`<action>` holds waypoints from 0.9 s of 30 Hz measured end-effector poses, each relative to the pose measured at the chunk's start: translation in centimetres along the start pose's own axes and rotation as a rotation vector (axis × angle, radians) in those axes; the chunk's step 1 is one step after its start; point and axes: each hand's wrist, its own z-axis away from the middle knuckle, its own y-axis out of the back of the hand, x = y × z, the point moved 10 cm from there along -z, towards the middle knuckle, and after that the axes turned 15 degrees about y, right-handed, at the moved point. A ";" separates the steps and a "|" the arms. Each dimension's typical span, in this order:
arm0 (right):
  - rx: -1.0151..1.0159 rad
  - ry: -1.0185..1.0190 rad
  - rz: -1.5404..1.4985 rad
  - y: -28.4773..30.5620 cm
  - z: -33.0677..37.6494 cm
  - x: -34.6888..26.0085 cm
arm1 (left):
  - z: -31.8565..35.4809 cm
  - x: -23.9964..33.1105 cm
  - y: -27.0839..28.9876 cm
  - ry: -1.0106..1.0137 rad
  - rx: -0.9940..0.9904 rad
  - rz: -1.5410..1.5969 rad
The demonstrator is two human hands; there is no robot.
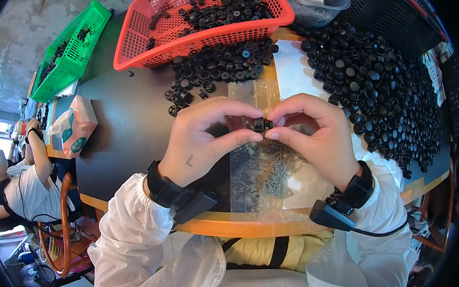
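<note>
Between my two hands, over the middle of the table, is a small black round plastic part point(259, 125). My left hand point(204, 133) pinches its left side between thumb and index finger. From the right, my right hand point(316, 137) pinches a black piece point(268, 125) against it; whether the two are joined I cannot tell. Below the hands lies a heap of small metal screws or pins point(274, 174) on a clear plastic sheet point(243, 182). Just beyond my left hand sit several loose black ring-shaped parts point(182, 94).
A red basket point(205, 36) of black parts stands at the back. To the right spreads a large pile of black caps point(374, 85). A tissue pack point(77, 126) and a green basket point(75, 50) are at the left, near another person point(29, 182).
</note>
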 end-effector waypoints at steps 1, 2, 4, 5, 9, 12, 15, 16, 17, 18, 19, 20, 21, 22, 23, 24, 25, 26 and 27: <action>-0.007 -0.008 0.015 0.0 0.1 0.0 | 0.0 0.1 -0.1 0.000 -0.003 0.001; -0.005 -0.009 0.016 0.0 0.1 0.1 | 0.1 0.1 -0.2 0.012 -0.013 0.008; 0.050 0.144 0.101 0.5 -0.2 -1.3 | 0.2 0.1 -0.4 0.026 -0.022 0.013; 0.051 0.144 0.101 0.5 -0.2 -1.3 | 0.2 -0.1 -0.5 0.049 -0.036 0.074; 0.130 0.172 0.008 0.9 0.1 -1.6 | 0.2 -0.5 -0.7 0.031 -0.039 0.303; 0.122 0.218 0.044 0.9 0.1 -2.0 | 0.3 0.0 -0.7 0.036 -0.046 0.311; 0.110 0.246 0.064 0.9 0.0 -2.2 | 0.3 -0.3 -0.6 0.062 -0.047 0.292; 0.110 0.251 0.054 0.8 0.0 -2.3 | 0.3 -0.3 -0.6 0.063 -0.047 0.292; 0.110 0.250 0.053 0.8 0.0 -2.2 | 0.4 -0.4 -0.5 0.068 -0.041 0.294; 0.113 0.237 0.032 0.8 0.0 -2.1 | 0.3 -0.4 -0.5 0.072 -0.036 0.296; 0.116 0.223 0.010 0.8 0.1 -1.9 | 0.3 -0.4 -0.5 0.073 -0.038 0.297; 0.118 0.221 0.011 0.8 0.1 -1.9 | 0.3 -0.5 -0.6 0.072 -0.040 0.289; 0.110 0.222 0.015 0.7 0.1 -1.9 | 0.3 -0.4 -0.6 0.071 -0.040 0.279; 0.103 0.222 0.019 0.7 0.1 -2.0 | 0.4 -0.4 -0.6 0.071 -0.039 0.279; 0.102 0.222 0.018 0.7 0.1 -2.1 | 0.4 -0.4 -0.6 0.071 -0.038 0.276; 0.101 0.205 -0.006 0.7 0.1 -1.9 | 0.4 -0.4 -0.6 0.070 -0.038 0.275; 0.100 0.189 -0.029 0.7 0.1 -1.8 | 0.4 -0.4 -0.6 0.072 -0.037 0.276; 0.099 0.188 -0.030 0.7 0.1 -1.8 | 0.5 -0.3 -0.6 0.058 -0.041 0.256; 0.077 0.194 -0.009 0.7 0.1 -1.8 | 0.5 -0.2 -0.7 0.045 -0.044 0.236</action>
